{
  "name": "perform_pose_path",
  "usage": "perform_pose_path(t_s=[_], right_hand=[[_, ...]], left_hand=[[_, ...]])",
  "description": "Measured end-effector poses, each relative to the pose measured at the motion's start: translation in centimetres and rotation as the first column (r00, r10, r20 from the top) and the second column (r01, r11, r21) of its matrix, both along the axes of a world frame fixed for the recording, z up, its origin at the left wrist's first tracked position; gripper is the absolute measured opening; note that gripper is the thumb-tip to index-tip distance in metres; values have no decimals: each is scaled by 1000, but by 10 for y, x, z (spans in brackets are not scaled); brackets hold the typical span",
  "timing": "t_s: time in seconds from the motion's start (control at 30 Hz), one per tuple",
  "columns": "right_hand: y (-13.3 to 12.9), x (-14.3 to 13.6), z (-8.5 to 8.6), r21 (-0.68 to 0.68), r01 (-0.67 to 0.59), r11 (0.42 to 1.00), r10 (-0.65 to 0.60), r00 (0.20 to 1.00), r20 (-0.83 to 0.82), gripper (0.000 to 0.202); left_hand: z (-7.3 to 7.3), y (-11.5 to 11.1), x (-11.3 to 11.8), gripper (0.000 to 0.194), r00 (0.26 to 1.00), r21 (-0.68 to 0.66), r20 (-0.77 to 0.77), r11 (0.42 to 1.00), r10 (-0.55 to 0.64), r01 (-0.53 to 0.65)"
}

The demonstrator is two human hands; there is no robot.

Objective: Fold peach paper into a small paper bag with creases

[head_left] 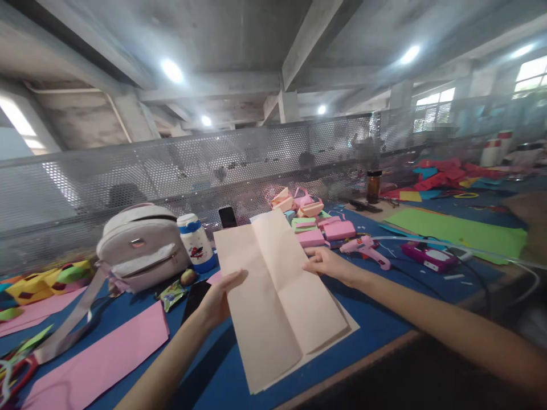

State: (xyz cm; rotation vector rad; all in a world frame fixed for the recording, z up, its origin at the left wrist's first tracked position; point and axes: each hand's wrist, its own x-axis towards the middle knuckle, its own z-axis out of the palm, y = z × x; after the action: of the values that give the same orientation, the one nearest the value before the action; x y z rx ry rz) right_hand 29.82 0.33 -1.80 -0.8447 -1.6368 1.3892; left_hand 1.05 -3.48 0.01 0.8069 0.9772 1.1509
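Observation:
A pale peach sheet of paper (265, 296) with a crease down its middle is held up in front of me, its two halves slightly angled. My left hand (220, 299) grips its left edge, thumb on top and fingers hidden behind. On the opposite edge, my right hand (327, 263) pinches the paper between thumb and fingers. Under its lower end, edges of more paper show against the blue tabletop (376, 330). Just beyond the right hand lies a pink glue gun (365, 249). Small folded paper pieces (339, 229) in pink, green and peach are heaped behind the sheet.
A light backpack (139, 250) and a white-and-blue bottle (196, 244) stand at the left, near pink paper (102, 359). Scissors (19, 376) lie at the lower left corner. To the right are a purple power strip (429, 256), cables and green sheets (461, 230). A perforated metal partition (256, 159) runs behind.

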Motion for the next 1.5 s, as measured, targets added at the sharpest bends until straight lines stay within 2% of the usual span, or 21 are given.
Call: perform_pose_path(t_s=[0.13, 0.4, 0.53, 0.67, 0.73, 0.83, 0.9, 0.97, 1.03, 1.1, 1.23, 1.37, 1.5], right_hand=[[1, 5, -5, 0, -12, 1000, 12, 998, 54, 49], [2, 12, -14, 48, 2, 999, -8, 993, 121, 55], [7, 16, -13, 138, 31, 990, -56, 982, 181, 52], [17, 23, -6, 287, 39, 957, -125, 949, 290, 35], [21, 25, -3, 359, 29, 933, -166, 919, 357, 28], [23, 25, 5, 457, -7, 889, -225, 864, 451, 23], [21, 23, 11, 506, -61, 861, -241, 826, 509, 20], [20, 19, 19, 541, -122, 832, -247, 793, 557, 16], [19, 14, 26, 570, -169, 804, -259, 763, 592, 14], [19, 8, 32, 591, -205, 780, -274, 738, 616, 14], [16, -4, 40, 617, -260, 742, -282, 715, 640, 13], [11, -11, 43, 630, -245, 737, -293, 724, 624, 10], [9, -9, 44, 643, -166, 748, -306, 773, 555, 12]], left_hand=[[0, -1, 0, 19, 996, -43, -41, 997, -73, 72], [-11, 4, 1, 26, 990, 119, -106, 987, -92, 104], [-10, 5, -4, 31, 977, 186, -190, 974, -98, 133], [-2, -1, -12, 43, 947, 236, -306, 956, -99, 176], [0, -1, -17, 47, 931, 276, -360, 947, -57, 165], [1, 5, -25, 59, 899, 378, -430, 921, 90, 89], [1, 12, -29, 75, 855, 475, -467, 879, 226, 27], [3, 19, -31, 87, 792, 581, -500, 814, 351, 6], [6, 23, -29, 88, 724, 670, -539, 740, 431, 58], [11, 24, -25, 84, 662, 725, -581, 670, 473, 157], [16, 23, -12, 82, 572, 758, -635, 562, 520, 330], [17, 21, 0, 79, 516, 761, -646, 525, 563, 380], [18, 24, -1, 91, 516, 775, -623, 550, 588, 311]])
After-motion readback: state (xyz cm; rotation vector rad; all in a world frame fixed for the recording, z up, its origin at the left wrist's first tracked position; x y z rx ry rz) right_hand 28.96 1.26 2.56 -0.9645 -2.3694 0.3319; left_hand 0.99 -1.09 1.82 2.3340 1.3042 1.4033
